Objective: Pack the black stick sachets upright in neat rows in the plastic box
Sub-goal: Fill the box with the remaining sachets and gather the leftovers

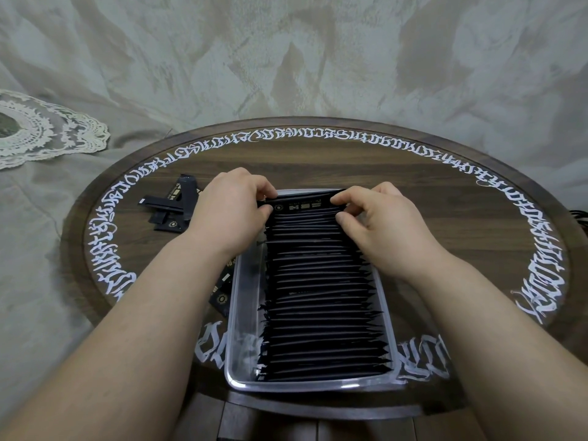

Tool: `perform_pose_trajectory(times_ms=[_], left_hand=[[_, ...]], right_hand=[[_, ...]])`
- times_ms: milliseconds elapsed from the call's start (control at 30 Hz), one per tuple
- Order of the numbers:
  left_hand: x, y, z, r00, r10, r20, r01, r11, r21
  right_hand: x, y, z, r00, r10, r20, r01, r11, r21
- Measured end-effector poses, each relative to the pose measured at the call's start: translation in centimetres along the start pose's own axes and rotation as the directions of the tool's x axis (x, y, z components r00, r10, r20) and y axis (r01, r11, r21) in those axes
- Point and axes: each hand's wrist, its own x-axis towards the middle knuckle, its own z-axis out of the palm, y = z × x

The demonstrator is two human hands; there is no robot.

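Two bare hands work at the far end of one clear plastic box [245,300] that stands on a round wooden tabletop [445,224]. The left hand [230,211] and the right hand [378,224] each close their grip on one black stick sachet [302,205], the left pinching its left end, the right pinching its right end. This sachet lies crosswise between the two grips with its printed face toward the onlooker, at the far end of the row.

Directly nearer than both grips, one long row of sachets [321,313] stands on edge inside the box and runs from the hands to the near wall. The row holds several dozen pieces; an exact count cannot be made, as the edges blur together. The row sits against the right wall of the box. Below the left wrist, a bare strip of box floor runs along the left wall.

To the left of the left grip, a small pile of loose sachets [178,202] lies flat on the tabletop; about five can be made out. Under the left forearm, beside the box, about three more loose pieces [221,297] show in part.

One ring of white lettering [318,140] follows the tabletop rim. One lace cloth [41,128] lies far left, off the tabletop, on the pale fabric [286,58] round it.
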Motion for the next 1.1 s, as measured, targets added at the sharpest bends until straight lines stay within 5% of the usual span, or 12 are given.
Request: perform_pose_trajectory(times_ms=[633, 967, 1100], left_hand=[[-0.1, 0.1, -0.2, 0.999, -0.018, 0.049, 0.016, 0.999, 0.045], [-0.1, -0.1, 0.0, 0.999, 0.041, 0.014, -0.041, 0.999, -0.01], [0.0, -0.4, 0.1, 0.998, 0.07, 0.005, -0.07, 0.997, -0.033]], right_hand=[[0.2, -0.1, 0.0, 1.0, -0.004, 0.008, 0.004, 1.0, -0.028], [1.5, 0.1, -0.5, 0.988, 0.035, -0.147, -0.041, 0.999, -0.035], [3.2, -0.9, -0.9, 0.999, -0.051, -0.005, 0.049, 0.983, -0.177]])
